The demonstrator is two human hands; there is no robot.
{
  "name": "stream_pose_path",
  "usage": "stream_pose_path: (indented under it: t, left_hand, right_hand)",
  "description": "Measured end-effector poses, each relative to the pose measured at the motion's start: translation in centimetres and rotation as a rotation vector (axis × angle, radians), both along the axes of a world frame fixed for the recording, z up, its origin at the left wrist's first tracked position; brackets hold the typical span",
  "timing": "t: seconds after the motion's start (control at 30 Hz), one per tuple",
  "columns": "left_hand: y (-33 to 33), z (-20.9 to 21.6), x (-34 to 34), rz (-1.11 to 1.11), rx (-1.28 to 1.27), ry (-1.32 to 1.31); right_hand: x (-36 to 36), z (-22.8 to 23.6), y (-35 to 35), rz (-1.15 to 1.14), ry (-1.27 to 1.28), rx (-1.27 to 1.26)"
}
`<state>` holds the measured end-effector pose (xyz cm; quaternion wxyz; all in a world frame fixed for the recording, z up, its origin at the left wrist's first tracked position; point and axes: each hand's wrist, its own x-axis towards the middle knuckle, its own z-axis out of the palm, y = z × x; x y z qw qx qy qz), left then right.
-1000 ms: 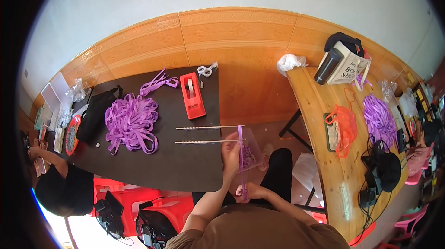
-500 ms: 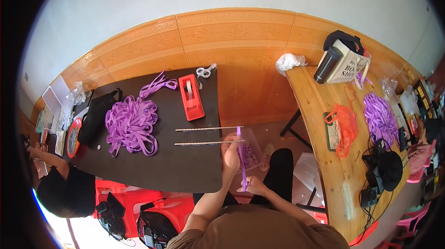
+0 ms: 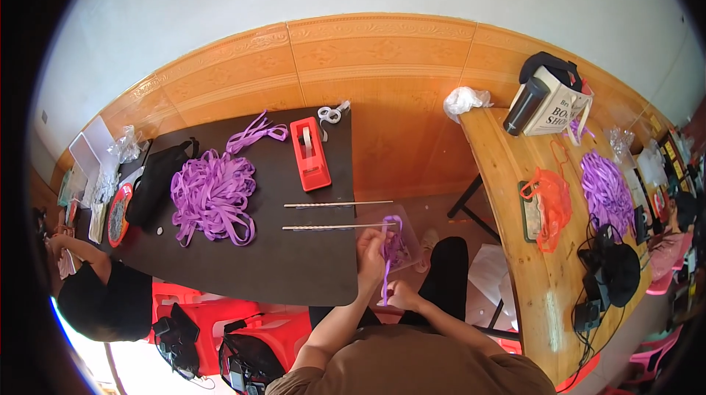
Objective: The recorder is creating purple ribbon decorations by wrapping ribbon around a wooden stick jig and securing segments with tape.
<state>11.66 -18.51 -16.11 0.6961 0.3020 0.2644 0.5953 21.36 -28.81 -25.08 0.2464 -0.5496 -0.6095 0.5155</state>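
Two tables: the dark table (image 3: 294, 266) stood at my left, the wooden table (image 3: 540, 299) at my right.
Purple ribbon heap (image 3: 213, 196): lay in loose loops on the dark table.
Clear plastic bin (image 3: 412, 239): sat low between the tables, purple pieces inside.
Red tape dispenser (image 3: 310, 156): stood near the dark table's right edge.
Left hand (image 3: 370, 248): my fingers were bent together at the nearer stick (image 3: 323, 228); whether they pinched stick or ribbon, I could not tell.
Right hand (image 3: 402, 295): my fingertips were clamped on the purple ribbon strip (image 3: 387, 270) at its lower end.
Farther stick (image 3: 323, 205): lay apart from the nearer stick, both jutting past the table edge.
Purple ribbon strip: looped at the nearer stick's end, then ran down to my right hand.
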Motion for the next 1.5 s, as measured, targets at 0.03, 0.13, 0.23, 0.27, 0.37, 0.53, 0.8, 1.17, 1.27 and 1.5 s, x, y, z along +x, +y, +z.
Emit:
stream_pose_path:
  t: [0.03,0.13,0.23,0.27,0.37,0.53,0.8,1.17,1.27,1.5]
  left_hand:
    - [-0.2,0.2,0.0,0.001,-0.003,-0.001]
    - [-0.5,0.6,0.0,0.022,0.023,0.054]
    - [-0.7,1.4,-0.2,-0.165,0.063,-0.003]
    - [-0.7,1.4,-0.5,-0.167,0.059,-0.001]
    - [-0.9,0.8,-1.6,-0.22,0.049,-0.015]
    - [-2.3,2.6,-0.6,-0.313,0.076,-0.077]
    - [-3.6,1.8,-1.7,-0.288,-0.009,0.259]
    - [-2.3,4.2,-1.0,-0.149,0.471,0.761]
    - [-2.8,4.5,-1.1,-0.268,0.322,0.662]
    - [-3.8,6.5,-1.1,-0.108,0.575,0.737]
  right_hand:
    - [-0.1,-0.2,-0.4,0.008,0.038,-0.005]
    - [0.6,-0.7,-0.6,0.063,0.156,-0.123]
    - [4.4,-3.2,-0.7,-0.261,0.11,0.173]
    - [4.6,-2.3,-0.1,-0.408,0.268,0.157]
    - [4.0,6.9,2.9,-0.47,0.529,0.293]
    - [4.1,8.9,4.7,-0.423,0.584,0.362]
    - [6.1,13.6,5.7,-0.274,-0.115,0.8]
    - [7.1,18.0,5.9,-0.039,-0.084,0.699]
    - [7.3,18.0,5.7,-0.003,0.021,0.658]
    - [6.9,19.1,5.0,0.01,-0.15,0.841]
